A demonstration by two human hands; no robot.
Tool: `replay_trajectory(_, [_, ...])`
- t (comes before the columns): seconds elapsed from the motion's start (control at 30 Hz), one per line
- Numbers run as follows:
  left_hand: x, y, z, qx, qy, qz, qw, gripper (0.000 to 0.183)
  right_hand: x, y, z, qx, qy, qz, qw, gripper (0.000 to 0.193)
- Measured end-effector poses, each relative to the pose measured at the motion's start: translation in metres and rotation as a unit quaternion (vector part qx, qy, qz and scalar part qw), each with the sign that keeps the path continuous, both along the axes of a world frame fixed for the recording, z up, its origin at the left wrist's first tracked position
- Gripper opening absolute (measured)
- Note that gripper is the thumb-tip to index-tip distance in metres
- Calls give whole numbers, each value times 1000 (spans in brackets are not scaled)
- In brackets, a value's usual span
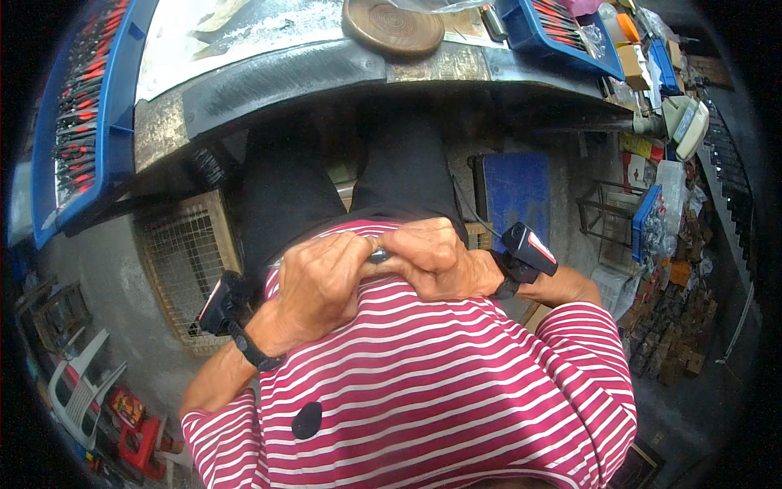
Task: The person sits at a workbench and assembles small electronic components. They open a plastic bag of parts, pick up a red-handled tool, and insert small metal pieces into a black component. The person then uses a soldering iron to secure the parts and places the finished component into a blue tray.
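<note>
My left hand [320, 277] and my right hand [436, 259] meet in front of my waist, over the hem of a red-and-white striped shirt [423, 350]. Both are closed, with fingers curled and knuckles up. Between their thumbs and fingertips shows a sliver of a small, shiny dark thing [379, 255]; the fingers cover the rest, so its kind cannot be made out. Each wrist wears a black strap with a small device, the left device [221, 303] and the right device [528, 249].
Ahead is a workbench edge [285, 81] with a round wooden block [393, 28] on it. A blue tray [114, 106] of red-and-black handled tools stands left, another blue tray [562, 37] right. Below are a wire-mesh frame [187, 265] and a blue panel [517, 196]; clutter fills the right side.
</note>
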State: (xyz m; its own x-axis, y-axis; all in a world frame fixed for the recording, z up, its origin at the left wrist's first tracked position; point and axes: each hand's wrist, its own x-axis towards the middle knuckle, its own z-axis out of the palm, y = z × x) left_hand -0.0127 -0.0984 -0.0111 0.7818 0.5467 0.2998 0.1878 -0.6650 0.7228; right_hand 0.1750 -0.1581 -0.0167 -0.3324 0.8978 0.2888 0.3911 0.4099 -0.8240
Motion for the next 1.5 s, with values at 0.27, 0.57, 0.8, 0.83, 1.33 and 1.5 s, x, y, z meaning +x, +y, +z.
replay_trajectory(0.27, [4,45,14,162,-79,67,981,10,9,56,23,79,-34,15,996,25])
replay_trajectory(0.57, [13,96,35,268,-95,160,945,26,12,121,46,155,-5,-29,988,28])
replay_trajectory(0.8, [9,94,31,200,-77,158,964,28,16,123,38,96,-33,-13,995,29])
replay_trajectory(0.83, [8,92,30,192,-71,156,966,27,16,120,35,83,-37,-13,996,29])
replay_trajectory(1.33, [-3,78,10,330,-50,112,936,23,10,96,16,145,-16,-28,989,32])
replay_trajectory(1.5, [-6,77,11,337,-54,120,932,19,6,96,17,157,-15,-24,987,33])
